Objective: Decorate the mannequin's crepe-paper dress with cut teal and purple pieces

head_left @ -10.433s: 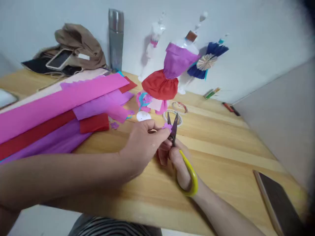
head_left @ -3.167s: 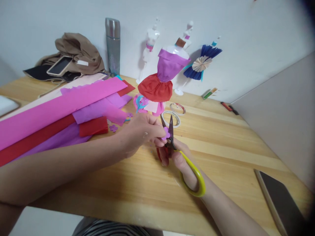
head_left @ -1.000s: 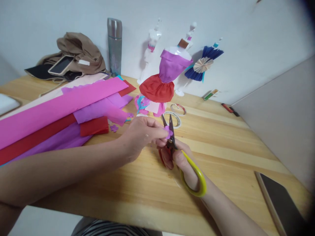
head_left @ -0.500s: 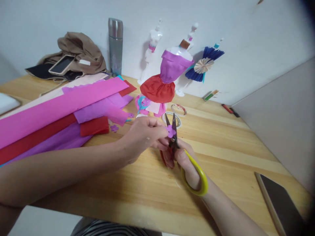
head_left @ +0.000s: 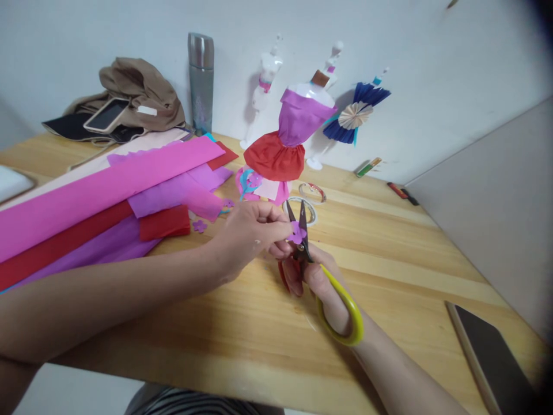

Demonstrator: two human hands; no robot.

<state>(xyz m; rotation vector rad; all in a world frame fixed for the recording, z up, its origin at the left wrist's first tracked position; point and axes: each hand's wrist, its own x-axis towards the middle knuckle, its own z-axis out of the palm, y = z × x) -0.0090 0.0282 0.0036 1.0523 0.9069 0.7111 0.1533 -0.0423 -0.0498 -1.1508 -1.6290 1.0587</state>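
Observation:
My left hand (head_left: 254, 230) pinches a small purple paper flower (head_left: 297, 233) between thumb and fingers. Around the handles of a pair of scissors (head_left: 355, 323), one yellow and one red, my right hand (head_left: 319, 282) is closed. Its dark blades are parted, with the flower at them. On the table to the left lies another purple flower (head_left: 199, 226). Just beyond my hands stands a dress form (head_left: 306, 118) wearing a purple paper top and a red gathered skirt. Rolls of tape (head_left: 311, 214) lie between it and the scissors.
Pink, red and purple crepe paper (head_left: 108, 190) covers the left side. Behind stand a grey flask (head_left: 201, 86), a brown cloth bag (head_left: 142, 92), a white form (head_left: 264, 86) and a blue-dressed form (head_left: 356, 115). A phone (head_left: 488, 351) lies at the right edge.
Little differs. The flower has turned slightly between the blades, and both hands appear a touch further left as the whole view shifts a little.

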